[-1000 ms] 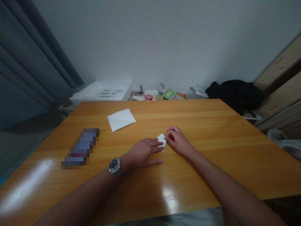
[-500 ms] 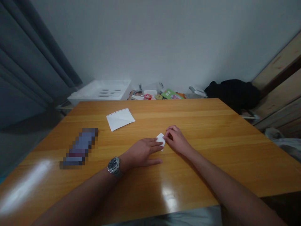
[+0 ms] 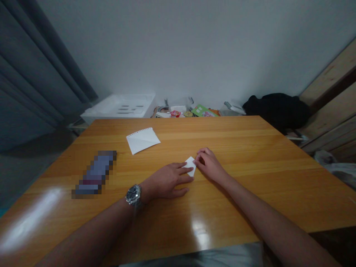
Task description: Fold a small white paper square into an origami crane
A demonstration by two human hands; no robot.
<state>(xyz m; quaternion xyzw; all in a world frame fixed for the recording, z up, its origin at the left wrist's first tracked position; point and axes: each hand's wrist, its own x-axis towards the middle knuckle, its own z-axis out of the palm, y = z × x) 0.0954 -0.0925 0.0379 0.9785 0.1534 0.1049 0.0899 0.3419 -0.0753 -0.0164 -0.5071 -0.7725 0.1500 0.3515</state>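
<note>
The glossy yellow-brown wooden worktop (image 3: 250, 148) looks the same as half a second ago. On it, the bare left hand (image 3: 167, 180) has changed most: its index finger has slid toward the near side, widening the gap to the middle finger, and its thumb has drawn in. That hand is open, palm down, its fingers spread over a small diamond-shaped piece of white paper (image 3: 190, 161). The bare right hand (image 3: 213, 168) looks unchanged, thumb and index finger pinched together at the paper's right corner. The larger white sheet with a perforated far edge (image 3: 143, 141) rests in the same place, apart from both hands. The small piece lies on the worktop between the hands, its far corner pointed; the near tip that showed below the index finger is now covered.
</note>
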